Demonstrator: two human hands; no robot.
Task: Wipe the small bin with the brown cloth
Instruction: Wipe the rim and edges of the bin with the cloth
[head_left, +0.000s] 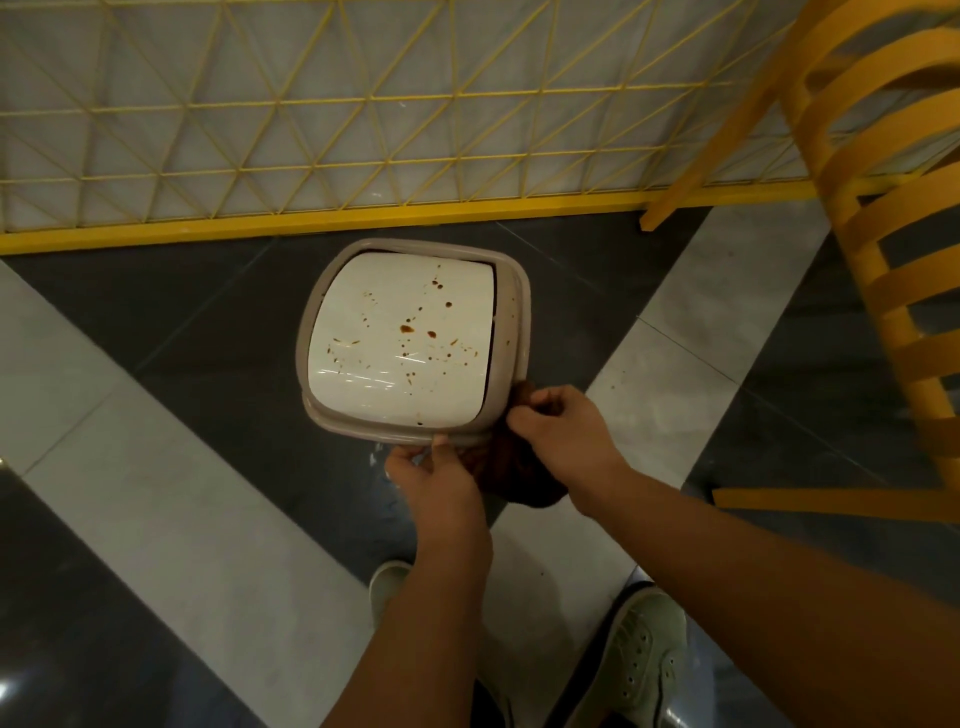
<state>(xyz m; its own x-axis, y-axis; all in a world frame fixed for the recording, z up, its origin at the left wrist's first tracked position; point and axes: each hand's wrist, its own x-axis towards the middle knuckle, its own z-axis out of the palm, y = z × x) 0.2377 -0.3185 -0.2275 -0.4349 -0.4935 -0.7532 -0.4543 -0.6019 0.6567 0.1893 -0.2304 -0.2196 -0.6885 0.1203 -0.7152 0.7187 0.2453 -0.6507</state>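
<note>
The small bin (410, 426) stands on the floor, seen from above, with a beige rim around a white swing lid (374, 364) spattered with brown spots. My left hand (434, 480) grips the bin's near rim with the thumb on top. My right hand (558, 434) pinches the brown cloth (514, 478) at the bin's near right corner. The cloth hangs bunched below the rim, between my two hands, and is partly hidden by them.
A yellow wire-mesh panel (363, 135) with a solid yellow base bar runs just behind the bin. A yellow slatted chair (883, 260) stands to the right. The floor is dark and light tile. My shoes (644, 654) are near the bottom edge.
</note>
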